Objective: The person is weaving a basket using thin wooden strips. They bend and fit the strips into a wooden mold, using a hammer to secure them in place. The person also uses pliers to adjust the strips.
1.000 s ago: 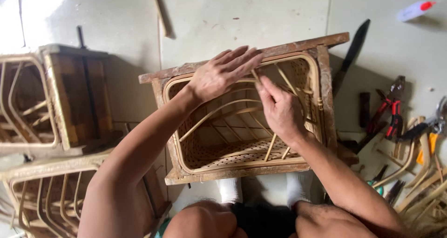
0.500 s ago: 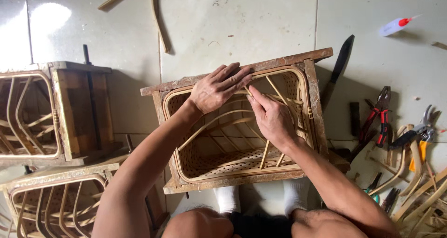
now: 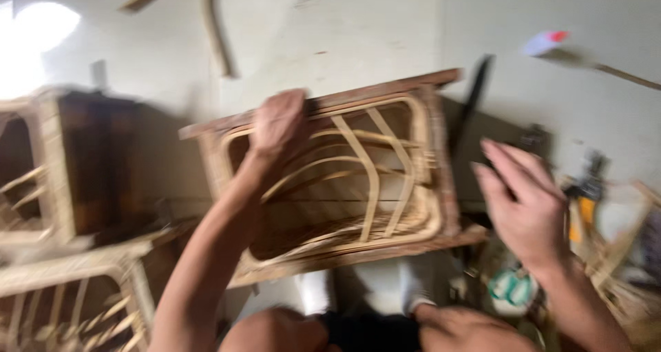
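Pale tiled floor (image 3: 358,35) fills the upper half of the frame, blurred by camera motion, with a bright patch of light at the upper left.

At centre, the left hand (image 3: 277,123) is clamped over the top rail of a rattan frame (image 3: 441,187), fingers curled over the dark wooden edge, the forearm running down toward the lower middle of the frame. The frame, a box-like piece with dark wooden rails and pale bent cane loops inside, sits tilted at the centre, its upper edge rising toward the right. Two pale cane strips (image 3: 368,180) stand nearly upright inside it, crossing the curved loops.

At right of centre, the right hand (image 3: 523,204) is open and holds nothing, fingers spread and pointing up, hovering just beside the frame's right rail and apart from it.

Beyond that hand, at the right edge, a heap of hand tools (image 3: 585,187) and cane offcuts lies on the floor, too smeared to tell apart. A long dark blade-like tool (image 3: 471,104) lies just above the frame's upper right corner, and a white object with a red tip (image 3: 544,44) lies at the upper right. A curved cane length (image 3: 215,28) lies at the upper centre. Similar rattan frames (image 3: 76,166) stand at the left edge and lower left.
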